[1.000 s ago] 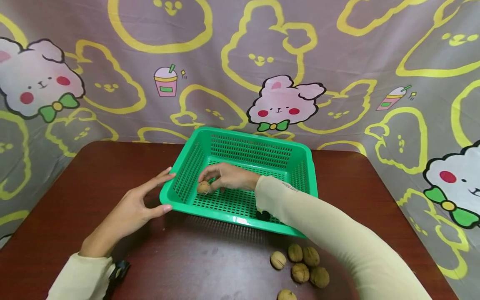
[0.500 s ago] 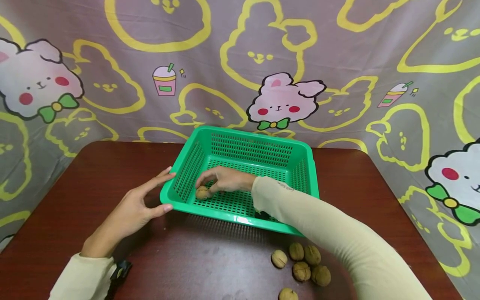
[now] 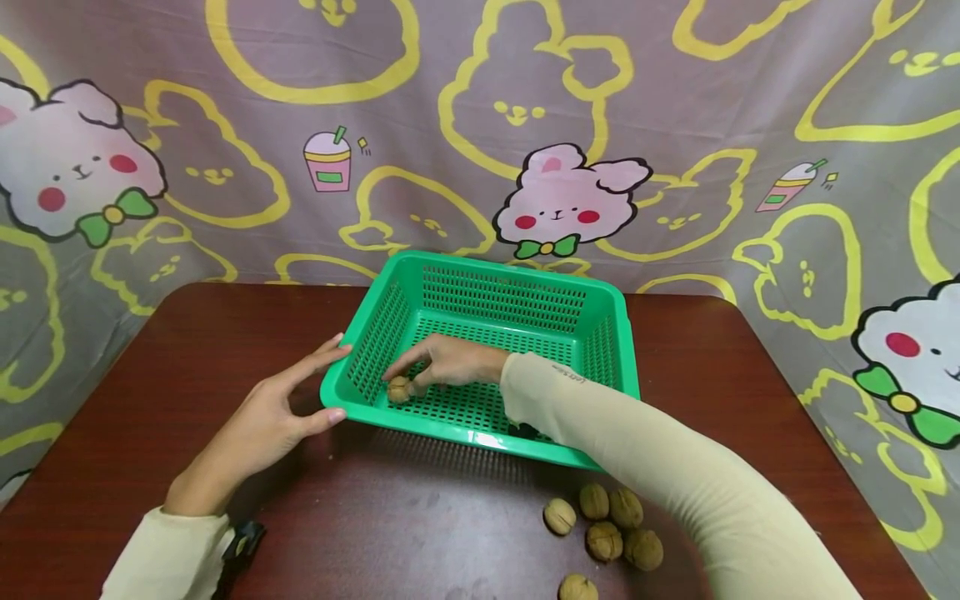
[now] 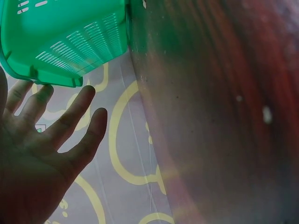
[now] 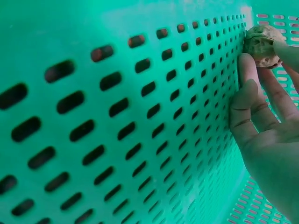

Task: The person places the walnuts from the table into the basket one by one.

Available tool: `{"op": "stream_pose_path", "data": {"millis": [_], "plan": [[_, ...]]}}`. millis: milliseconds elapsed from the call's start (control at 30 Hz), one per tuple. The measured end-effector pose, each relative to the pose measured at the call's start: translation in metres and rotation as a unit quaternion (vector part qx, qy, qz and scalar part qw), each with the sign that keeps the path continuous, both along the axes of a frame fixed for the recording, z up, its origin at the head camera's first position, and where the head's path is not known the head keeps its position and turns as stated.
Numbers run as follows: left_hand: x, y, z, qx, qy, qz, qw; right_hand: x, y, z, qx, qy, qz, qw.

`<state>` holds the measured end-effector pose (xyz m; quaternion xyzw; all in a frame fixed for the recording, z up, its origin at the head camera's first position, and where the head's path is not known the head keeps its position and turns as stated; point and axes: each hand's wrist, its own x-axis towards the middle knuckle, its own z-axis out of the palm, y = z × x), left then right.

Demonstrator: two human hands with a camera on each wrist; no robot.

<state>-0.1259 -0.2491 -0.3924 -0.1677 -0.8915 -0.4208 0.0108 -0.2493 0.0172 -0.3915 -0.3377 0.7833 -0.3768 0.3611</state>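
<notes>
A green plastic basket (image 3: 442, 432) with slotted walls stands on the table. Inside it, near the left end of the floor, my right hand (image 3: 453, 362) pinches a walnut (image 3: 399, 390) between thumb and fingers. The right wrist view has the same walnut (image 5: 262, 46) close to the slotted wall, with the fingertips (image 5: 247, 70) around its underside. My left hand (image 3: 258, 421) lies at the basket's left corner, thumb and fingers spread along the outer rim. Its fingers (image 4: 74, 114) look nearly straight in the left wrist view.
Several walnuts (image 3: 603, 542) lie loose on the brown table (image 3: 360, 517) in front of the basket, beside my right forearm. One more walnut (image 3: 577, 587) sits at the bottom edge of the view. A patterned cloth (image 3: 420, 133) hangs behind and around the table.
My right hand has shifted slightly left and lower in the basket, bringing the walnut closer to the near left corner. The left hand stays at the rim.
</notes>
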Motion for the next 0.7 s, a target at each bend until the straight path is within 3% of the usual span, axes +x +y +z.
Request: {"op": "stream_pose_path", "data": {"millis": [267, 500, 700], "plan": [[0.001, 0.001, 0.003, 0.002, -0.002, 0.0, 1.0, -0.003, 0.01, 0.018, -0.011, 0.012, -0.016, 1.0], [0.0, 0.002, 0.003, 0.002, -0.008, 0.001, 1.0, -0.003, 0.045, 0.069, -0.039, 0.045, -0.027, 0.998], [0.002, 0.002, 0.005, -0.003, -0.002, -0.001, 1.0, 0.021, 0.102, 0.115, -0.04, 0.108, -0.064, 0.991]]}}
